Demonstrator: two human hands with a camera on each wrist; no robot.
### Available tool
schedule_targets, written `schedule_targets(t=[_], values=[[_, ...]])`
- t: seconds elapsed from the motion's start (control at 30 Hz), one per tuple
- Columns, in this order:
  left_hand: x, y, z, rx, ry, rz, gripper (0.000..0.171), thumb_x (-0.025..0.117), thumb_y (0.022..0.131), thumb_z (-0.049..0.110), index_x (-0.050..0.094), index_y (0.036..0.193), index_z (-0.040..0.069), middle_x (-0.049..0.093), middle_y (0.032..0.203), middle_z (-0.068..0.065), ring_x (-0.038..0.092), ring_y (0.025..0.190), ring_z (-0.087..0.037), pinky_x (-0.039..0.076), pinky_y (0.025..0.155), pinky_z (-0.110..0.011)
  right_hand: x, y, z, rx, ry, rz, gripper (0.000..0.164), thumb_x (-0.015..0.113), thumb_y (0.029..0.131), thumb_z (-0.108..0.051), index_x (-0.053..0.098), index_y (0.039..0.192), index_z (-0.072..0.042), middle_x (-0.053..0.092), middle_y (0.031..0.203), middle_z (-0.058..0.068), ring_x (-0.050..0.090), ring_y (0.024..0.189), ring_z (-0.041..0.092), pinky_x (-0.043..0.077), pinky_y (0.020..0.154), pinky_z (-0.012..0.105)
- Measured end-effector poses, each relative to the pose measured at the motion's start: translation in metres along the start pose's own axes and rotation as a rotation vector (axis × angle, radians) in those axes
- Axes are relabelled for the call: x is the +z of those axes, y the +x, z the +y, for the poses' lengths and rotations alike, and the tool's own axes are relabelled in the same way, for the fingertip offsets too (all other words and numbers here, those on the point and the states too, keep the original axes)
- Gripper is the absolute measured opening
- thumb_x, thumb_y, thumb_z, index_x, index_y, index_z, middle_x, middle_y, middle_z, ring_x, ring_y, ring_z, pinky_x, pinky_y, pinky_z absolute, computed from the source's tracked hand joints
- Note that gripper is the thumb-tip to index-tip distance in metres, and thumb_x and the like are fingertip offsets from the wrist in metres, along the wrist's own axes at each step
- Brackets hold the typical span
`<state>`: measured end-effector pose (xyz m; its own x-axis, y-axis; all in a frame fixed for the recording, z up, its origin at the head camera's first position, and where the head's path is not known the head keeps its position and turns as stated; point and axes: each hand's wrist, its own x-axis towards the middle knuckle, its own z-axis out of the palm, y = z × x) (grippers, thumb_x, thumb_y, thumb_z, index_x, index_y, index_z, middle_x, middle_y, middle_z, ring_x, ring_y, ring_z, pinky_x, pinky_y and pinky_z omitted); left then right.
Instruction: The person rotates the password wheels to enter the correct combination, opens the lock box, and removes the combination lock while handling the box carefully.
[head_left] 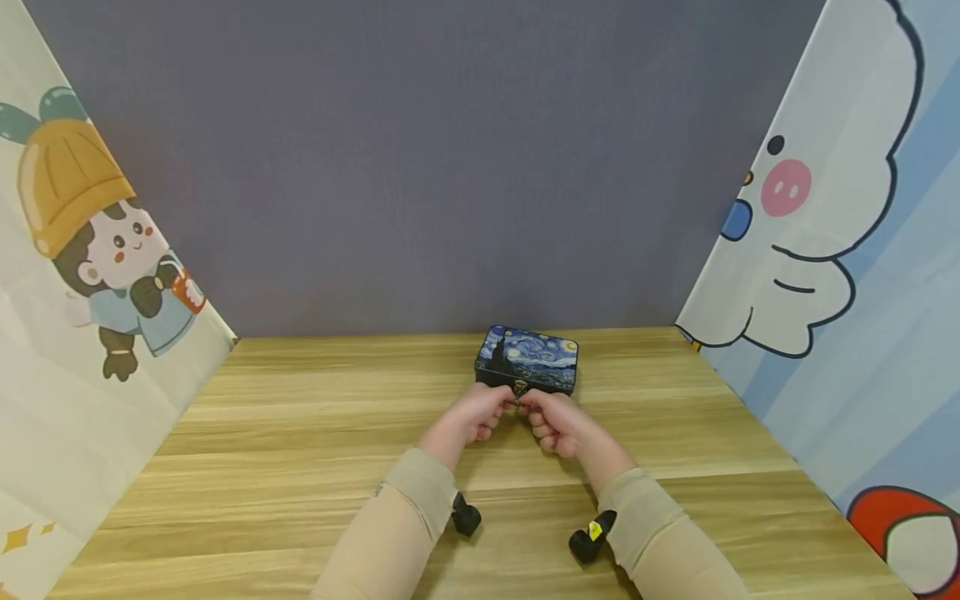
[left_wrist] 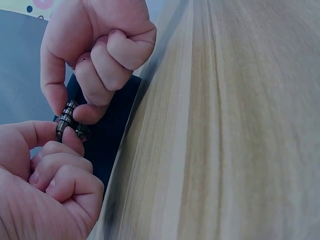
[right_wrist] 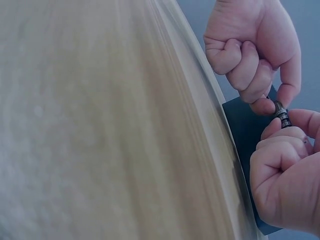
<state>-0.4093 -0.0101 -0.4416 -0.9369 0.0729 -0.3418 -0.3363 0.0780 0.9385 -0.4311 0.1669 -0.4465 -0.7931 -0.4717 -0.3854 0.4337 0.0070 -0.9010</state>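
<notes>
A small box [head_left: 528, 358] with a starry night painting on its lid sits at the back of the table, its dark front side facing me. At its front latch [head_left: 521, 387] is a small dark combination lock [left_wrist: 65, 119] with a row of number rings. My left hand [head_left: 480, 412] pinches one end of the lock between thumb and forefinger, the other fingers curled in. My right hand [head_left: 557, 422] pinches the opposite end the same way, and in the right wrist view the lock's rings [right_wrist: 283, 118] show between both hands' fingertips.
The wood-grain table [head_left: 300, 467] extends around the box. A grey wall panel [head_left: 450, 167] rises close behind it. Printed cartoon panels [head_left: 45, 350] stand at the left and right. Black wrist pieces [head_left: 467, 515] hang beside both sleeves.
</notes>
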Motion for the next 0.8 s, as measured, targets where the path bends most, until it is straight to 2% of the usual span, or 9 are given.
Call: schedule_targets(t=[0.53, 0.8], values=[[0.0006, 0.0009, 0.0003, 0.007, -0.009, 0.004, 0.02, 0.06, 0.087, 0.023, 0.061, 0.088, 0.003, 0.032, 0.055, 0.007, 0.023, 0.045, -0.008, 0.021, 0.041, -0.024, -0.0016, 0.0006, -0.0002, 0.003, 0.007, -0.005, 0.02, 0.06, 0.093, -0.023, 0.054, 0.089, -0.005, 0.029, 0.057, -0.008, 0.022, 0.041, 0.003, 0.019, 0.037, 0.02], [0.0022, -0.0014, 0.0008, 0.006, -0.018, 0.011, 0.017, 0.06, 0.086, 0.022, 0.059, 0.084, 0.005, 0.032, 0.055, 0.007, 0.023, 0.045, -0.008, 0.021, 0.041, -0.024, -0.0035, -0.0052, -0.0011, -0.001, -0.002, -0.009, 0.027, 0.061, 0.094, -0.028, 0.057, 0.096, -0.001, 0.029, 0.056, -0.009, 0.022, 0.041, 0.003, 0.018, 0.038, 0.019]])
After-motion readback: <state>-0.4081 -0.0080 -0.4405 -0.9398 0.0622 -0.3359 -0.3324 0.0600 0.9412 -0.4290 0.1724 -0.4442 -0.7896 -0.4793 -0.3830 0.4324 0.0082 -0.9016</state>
